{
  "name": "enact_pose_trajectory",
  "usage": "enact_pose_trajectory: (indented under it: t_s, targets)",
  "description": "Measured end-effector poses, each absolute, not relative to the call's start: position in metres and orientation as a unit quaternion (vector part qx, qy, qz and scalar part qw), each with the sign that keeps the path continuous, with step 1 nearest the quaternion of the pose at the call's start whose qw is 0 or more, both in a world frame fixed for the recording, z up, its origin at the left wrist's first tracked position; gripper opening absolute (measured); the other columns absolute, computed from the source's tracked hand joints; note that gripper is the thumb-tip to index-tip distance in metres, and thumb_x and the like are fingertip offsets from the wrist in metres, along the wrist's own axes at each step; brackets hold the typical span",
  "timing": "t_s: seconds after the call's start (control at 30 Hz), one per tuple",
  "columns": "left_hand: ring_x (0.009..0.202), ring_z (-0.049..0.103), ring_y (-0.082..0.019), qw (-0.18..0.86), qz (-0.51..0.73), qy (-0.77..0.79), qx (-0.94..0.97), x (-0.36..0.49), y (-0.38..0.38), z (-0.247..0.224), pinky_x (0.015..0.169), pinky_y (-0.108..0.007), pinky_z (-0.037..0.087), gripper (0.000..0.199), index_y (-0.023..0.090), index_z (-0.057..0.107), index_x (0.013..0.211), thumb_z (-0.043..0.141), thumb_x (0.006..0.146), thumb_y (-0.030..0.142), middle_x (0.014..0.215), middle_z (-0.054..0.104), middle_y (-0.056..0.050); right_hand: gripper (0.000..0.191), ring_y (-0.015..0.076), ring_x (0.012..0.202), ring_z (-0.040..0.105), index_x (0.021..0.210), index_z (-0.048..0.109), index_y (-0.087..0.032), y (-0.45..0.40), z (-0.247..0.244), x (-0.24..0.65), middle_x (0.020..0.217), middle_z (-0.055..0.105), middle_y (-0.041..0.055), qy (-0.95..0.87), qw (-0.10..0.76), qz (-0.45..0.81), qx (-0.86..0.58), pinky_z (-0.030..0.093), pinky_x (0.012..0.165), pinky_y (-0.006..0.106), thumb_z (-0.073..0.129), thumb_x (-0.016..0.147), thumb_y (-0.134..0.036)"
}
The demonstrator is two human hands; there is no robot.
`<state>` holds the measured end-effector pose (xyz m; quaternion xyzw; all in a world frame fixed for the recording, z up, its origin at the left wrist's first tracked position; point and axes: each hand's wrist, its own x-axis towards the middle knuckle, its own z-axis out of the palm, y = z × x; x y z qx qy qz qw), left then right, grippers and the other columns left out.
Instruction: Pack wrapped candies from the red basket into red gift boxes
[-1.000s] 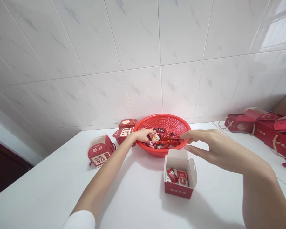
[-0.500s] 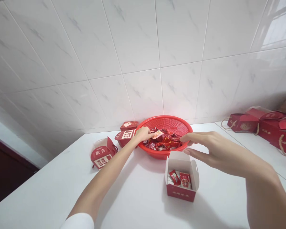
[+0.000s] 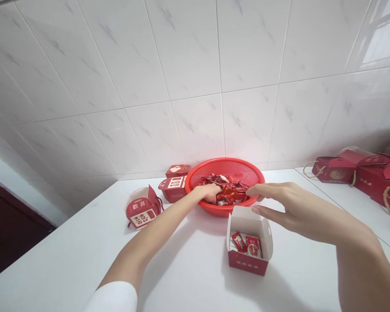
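My left hand (image 3: 211,192) is down among red wrapped candies (image 3: 231,190) in a red plastic basket (image 3: 225,162). Its fingers curl downward, and what they grip, if anything, is hidden. Over the basket's right rim hovers my right hand (image 3: 289,206), empty, thumb and fingers apart. The thumb tip is by the raised back flap of an open box (image 3: 248,263), red outside and white inside. Two wrapped pieces lie in that box: a small red candy (image 3: 239,242) and a larger red packet (image 3: 253,246) with a round print.
Left of the basket stand red gift boxes: one with a clear top (image 3: 142,210), another with a white character label (image 3: 174,187). More red boxes (image 3: 334,170) with rope handles crowd the right side. A tiled wall (image 3: 195,125) closes off the back of the white table (image 3: 182,268).
My left hand has moved right and deeper into the candies. The pale orange packet at its fingertips no longer shows. My right hand stays nearly in place. The view has shifted slightly.
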<state>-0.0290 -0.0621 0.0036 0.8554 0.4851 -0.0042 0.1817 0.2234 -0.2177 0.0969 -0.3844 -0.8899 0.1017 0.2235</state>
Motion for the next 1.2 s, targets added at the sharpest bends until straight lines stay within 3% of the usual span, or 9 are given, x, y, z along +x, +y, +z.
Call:
enact_pose_trajectory:
  t_s: [0.13,0.27,0.33,0.57,0.77,0.97,1.07,1.2]
  targets:
    - [0.069,0.064,-0.024,0.228,0.022,0.473,0.851,-0.047,-0.062,0.012,0.064,-0.03,0.046,0.008,0.018,0.068,0.064,0.074,0.062,0.024,0.067,0.069,-0.004,0.027,0.022,0.08,0.071,0.113,0.07,-0.029,-0.219,0.099,0.222,0.101,0.077,0.0048,-0.887,0.237,0.106,-0.381,0.053,0.064,0.031,0.049,0.098,-0.038]
    - [0.08,0.065,-0.022,0.314,0.232,0.456,0.8,-0.066,-0.07,0.026,0.073,-0.029,0.05,0.03,0.016,0.073,0.089,0.073,0.07,0.039,0.084,0.073,-0.004,0.025,0.0218,0.074,0.069,0.108,0.07,-0.028,-0.217,0.099,0.22,0.092,0.076,0.0045,-0.887,0.248,0.11,-0.374,0.052,0.064,0.032,0.051,0.096,-0.038]
    - [0.083,0.066,-0.022,0.359,0.319,0.438,0.76,-0.069,-0.077,0.032,0.074,-0.03,0.052,0.038,0.013,0.072,0.091,0.077,0.071,0.045,0.091,0.073,-0.007,0.024,0.0217,0.073,0.068,0.105,0.07,-0.028,-0.215,0.098,0.22,0.089,0.075,0.0044,-0.888,0.247,0.118,-0.37,0.051,0.063,0.032,0.051,0.096,-0.039]
    - [0.072,0.068,-0.018,0.462,0.389,0.403,0.687,-0.053,-0.097,0.035,0.073,-0.032,0.057,0.048,0.014,0.07,0.096,0.083,0.067,0.05,0.089,0.072,-0.006,0.023,0.0225,0.082,0.069,0.103,0.069,-0.025,-0.2,0.093,0.217,0.096,0.074,0.0059,-0.879,0.25,0.18,-0.364,0.054,0.071,0.035,0.052,0.096,-0.039]
    - [0.081,0.071,-0.022,0.487,0.406,0.379,0.675,-0.037,-0.099,0.021,0.078,-0.034,0.057,0.053,0.015,0.07,0.096,0.085,0.062,0.052,0.093,0.074,-0.008,0.044,0.025,0.108,0.066,0.126,0.056,-0.02,-0.147,0.053,0.184,0.119,0.069,0.0126,-0.758,0.42,0.263,-0.425,0.054,0.088,0.04,0.059,0.091,-0.045]
    - [0.076,0.07,-0.019,0.471,0.443,0.365,0.67,-0.038,-0.101,0.013,0.076,-0.033,0.056,0.047,0.014,0.071,0.095,0.088,0.063,0.044,0.089,0.075,-0.006,0.043,0.0224,0.086,0.07,0.092,0.065,-0.017,-0.108,0.01,0.157,0.092,0.074,0.0065,-0.604,0.523,0.517,-0.308,0.056,0.08,0.036,0.077,0.074,-0.054]
    - [0.085,0.071,-0.019,0.473,0.509,0.351,0.628,-0.042,-0.101,0.011,0.08,-0.032,0.056,0.048,0.015,0.071,0.098,0.089,0.06,0.039,0.098,0.075,-0.006,0.046,0.0207,0.082,0.069,0.089,0.07,-0.02,-0.103,0.006,0.16,0.089,0.074,0.003,-0.487,0.606,0.56,-0.287,0.057,0.076,0.034,0.088,0.06,-0.05]
    - [0.096,0.071,-0.023,0.493,0.523,0.334,0.61,-0.043,-0.099,0.009,0.086,-0.034,0.056,0.049,0.016,0.071,0.102,0.09,0.06,0.034,0.102,0.075,-0.007,0.043,0.02,0.08,0.068,0.085,0.074,-0.021,-0.101,0.006,0.164,0.087,0.075,0.0024,-0.431,0.625,0.584,-0.286,0.056,0.075,0.033,0.093,0.053,-0.043]
